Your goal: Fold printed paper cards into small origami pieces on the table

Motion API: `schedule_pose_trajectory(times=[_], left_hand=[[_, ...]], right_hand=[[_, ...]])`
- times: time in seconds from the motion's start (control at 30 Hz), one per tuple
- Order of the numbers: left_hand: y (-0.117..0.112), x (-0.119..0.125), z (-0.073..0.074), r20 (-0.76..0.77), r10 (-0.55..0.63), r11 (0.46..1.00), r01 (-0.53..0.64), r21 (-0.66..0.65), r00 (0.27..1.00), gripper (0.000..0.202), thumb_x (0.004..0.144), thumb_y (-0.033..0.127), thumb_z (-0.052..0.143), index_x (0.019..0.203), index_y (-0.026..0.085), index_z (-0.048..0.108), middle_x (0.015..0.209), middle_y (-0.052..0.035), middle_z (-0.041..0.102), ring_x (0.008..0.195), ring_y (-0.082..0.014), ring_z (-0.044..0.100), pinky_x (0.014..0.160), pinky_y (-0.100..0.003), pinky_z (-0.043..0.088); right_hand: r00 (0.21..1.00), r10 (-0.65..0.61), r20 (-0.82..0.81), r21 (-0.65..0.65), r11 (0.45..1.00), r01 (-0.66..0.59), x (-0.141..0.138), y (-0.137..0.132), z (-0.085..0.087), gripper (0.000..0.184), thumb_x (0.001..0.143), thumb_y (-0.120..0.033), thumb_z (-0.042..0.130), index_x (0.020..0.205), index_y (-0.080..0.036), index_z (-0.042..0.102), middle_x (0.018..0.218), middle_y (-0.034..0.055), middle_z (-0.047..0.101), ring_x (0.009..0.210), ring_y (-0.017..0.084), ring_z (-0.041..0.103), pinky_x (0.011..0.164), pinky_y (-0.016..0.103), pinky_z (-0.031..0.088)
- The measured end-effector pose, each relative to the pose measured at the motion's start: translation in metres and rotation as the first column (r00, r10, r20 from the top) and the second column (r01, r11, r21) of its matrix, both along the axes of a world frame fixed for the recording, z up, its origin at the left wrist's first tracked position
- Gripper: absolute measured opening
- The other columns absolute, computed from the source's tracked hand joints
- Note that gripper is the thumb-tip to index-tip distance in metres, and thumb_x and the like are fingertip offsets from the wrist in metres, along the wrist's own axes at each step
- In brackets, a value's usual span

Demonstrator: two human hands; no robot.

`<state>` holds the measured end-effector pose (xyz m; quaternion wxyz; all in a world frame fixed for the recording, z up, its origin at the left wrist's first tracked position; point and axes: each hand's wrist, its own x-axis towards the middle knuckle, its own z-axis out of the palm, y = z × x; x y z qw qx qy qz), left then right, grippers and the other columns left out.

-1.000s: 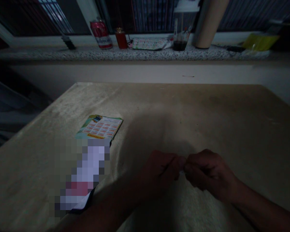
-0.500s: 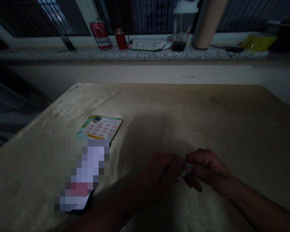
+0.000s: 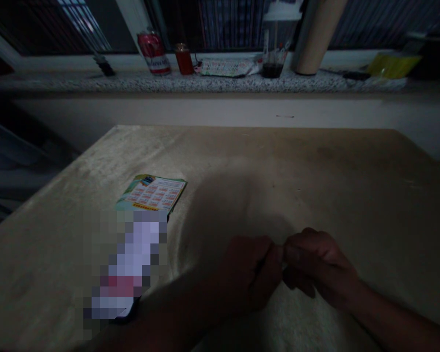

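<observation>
My left hand (image 3: 254, 269) is closed into a loose fist above the near part of the table. Its thumb and forefinger meet the fingertips of my right hand (image 3: 320, 261). My right hand is pinched shut with the thumb on top and the lower fingers curled beneath. Whatever lies between the fingertips is small and hidden in the dim light. To the left, a green and white printed card (image 3: 157, 193) with rows of red print lies flat. A pixelated phone-shaped object (image 3: 132, 259) rests just in front of it, near my left forearm.
The table (image 3: 344, 186) carries a beige covering, with my shadow on it. Along the granite sill (image 3: 220, 85) stand a red can (image 3: 154, 54), a small red jar (image 3: 184, 59), a flat printed packet (image 3: 225, 67), a lidded cup (image 3: 275, 44), a cardboard tube (image 3: 317, 39) and a yellow item (image 3: 394, 64).
Half a second ago a small printed piece showed between my fingers; now the fingers cover it. My hands have closed together, and the right one has turned slightly, thumb over the top.
</observation>
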<state>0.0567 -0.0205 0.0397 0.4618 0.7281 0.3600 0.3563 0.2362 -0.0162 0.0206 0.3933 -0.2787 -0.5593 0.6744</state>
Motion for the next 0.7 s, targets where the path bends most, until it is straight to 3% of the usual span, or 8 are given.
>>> schedule_pose_trajectory(times=[0.13, 0.23, 0.37, 0.53, 0.7], left_hand=[[0.0001, 0.0003, -0.0058, -0.012, -0.076, 0.994, 0.075, -0.074, 0.997, 0.041, 0.103, 0.029, 0.037, 0.071, 0.016, 0.059, 0.063, -0.0068, 0.068, 0.055, -0.0142, 0.062, 0.056, -0.024, 0.039], [0.0020, 0.0011, -0.0072, 0.060, -0.042, 0.993, 0.049, -0.111, 0.997, 0.044, 0.106, 0.035, 0.036, 0.072, 0.017, 0.057, 0.063, -0.0055, 0.067, 0.055, -0.0132, 0.058, 0.056, -0.025, 0.038], [0.0021, 0.0015, -0.0060, 0.073, -0.018, 0.993, 0.026, -0.112, 0.997, 0.043, 0.106, 0.036, 0.035, 0.072, 0.017, 0.055, 0.059, -0.0008, 0.056, 0.052, -0.0115, 0.049, 0.053, -0.025, 0.034], [-0.0022, 0.0012, -0.0047, -0.015, 0.014, 1.000, -0.015, -0.021, 1.000, 0.042, 0.106, 0.036, 0.034, 0.072, 0.018, 0.053, 0.059, 0.0018, 0.049, 0.051, -0.0108, 0.043, 0.053, -0.025, 0.033], [-0.0012, 0.0030, -0.0043, 0.025, 0.045, 0.999, -0.044, -0.021, 0.999, 0.044, 0.106, 0.035, 0.037, 0.069, 0.018, 0.054, 0.057, 0.0034, 0.047, 0.050, -0.0100, 0.042, 0.053, -0.024, 0.034]], right_hand=[[0.996, 0.007, -0.094, -0.169, 0.985, -0.022, -0.0004, -0.0024, -0.0072, 0.047, 0.097, -0.044, 0.060, 0.059, -0.017, 0.058, 0.038, -0.0086, 0.038, 0.031, 0.005, 0.030, 0.037, 0.020, 0.033], [0.992, -0.002, -0.124, -0.171, 0.985, -0.019, 0.0005, -0.0004, -0.0098, 0.044, 0.098, -0.041, 0.059, 0.062, -0.016, 0.060, 0.038, -0.0084, 0.040, 0.031, 0.005, 0.031, 0.038, 0.020, 0.033], [0.998, -0.023, -0.063, -0.064, 0.998, 0.019, 0.0016, 0.0001, -0.0061, 0.040, 0.100, -0.038, 0.056, 0.066, -0.017, 0.060, 0.041, -0.0087, 0.038, 0.034, 0.005, 0.031, 0.037, 0.019, 0.031], [0.981, -0.123, 0.152, 0.277, 0.958, 0.077, 0.0042, -0.0032, -0.0022, 0.036, 0.100, -0.026, 0.056, 0.065, -0.017, 0.058, 0.043, -0.0059, 0.045, 0.034, 0.005, 0.039, 0.036, 0.017, 0.029], [0.977, -0.128, 0.172, 0.326, 0.943, 0.066, 0.0063, -0.0003, -0.0036, 0.036, 0.101, -0.026, 0.053, 0.066, -0.017, 0.058, 0.044, -0.0055, 0.048, 0.034, 0.005, 0.041, 0.037, 0.016, 0.030]])
